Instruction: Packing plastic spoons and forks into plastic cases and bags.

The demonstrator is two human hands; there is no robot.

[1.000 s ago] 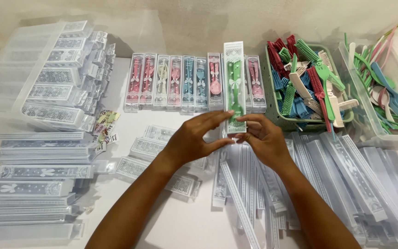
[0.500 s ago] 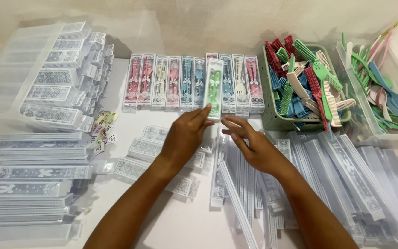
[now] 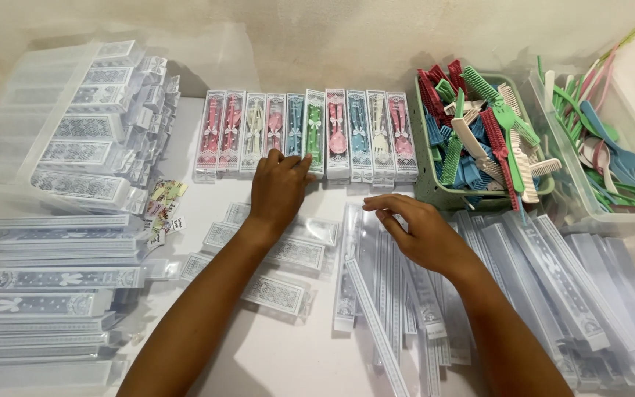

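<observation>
Left hand [image 3: 279, 190] flat, fingertips on green packed set [image 3: 314, 132], right hand [image 3: 419, 229] open, seemingly resting on clear sleeves [image 3: 376, 294]

Left hand [image 3: 279, 187] flat, fingers forward — right hand [image 3: 420, 228] open, palm down.

Green cutlery set in a clear slim case [image 3: 314, 132]: lies flat in the row of packed cases [image 3: 306, 134] at the table's far side, long axis pointing away, sixth from the left. Sits between a blue set and a pink set, touching both. Near end slightly proud of the row.
</observation>
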